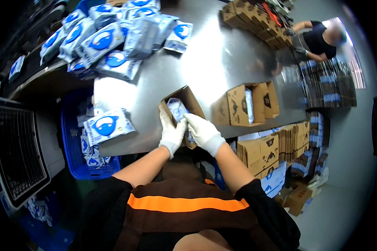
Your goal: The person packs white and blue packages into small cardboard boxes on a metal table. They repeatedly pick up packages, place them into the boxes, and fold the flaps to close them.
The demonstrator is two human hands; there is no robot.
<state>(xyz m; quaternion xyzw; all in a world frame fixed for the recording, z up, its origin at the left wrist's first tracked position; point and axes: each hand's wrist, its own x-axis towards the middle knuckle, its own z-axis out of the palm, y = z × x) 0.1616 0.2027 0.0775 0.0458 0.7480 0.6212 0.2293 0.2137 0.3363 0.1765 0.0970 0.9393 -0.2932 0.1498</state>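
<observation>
An open brown cardboard box [189, 101] lies on the steel table [209, 62] right in front of me. A white and blue soft packet [176, 109] sticks out of its mouth. My left hand [171, 130], in a white glove, grips the packet and the box's near edge from the left. The gloved right hand [203, 131] presses on the same packet from the right, at the box's opening.
A heap of the same blue and white packets [109, 37] covers the table's far left; one packet [108, 125] lies near the left edge over a blue crate [73, 142]. A second open box [243, 104] stands to the right. Stacked cartons [276, 150] and another person [318, 39] are further right.
</observation>
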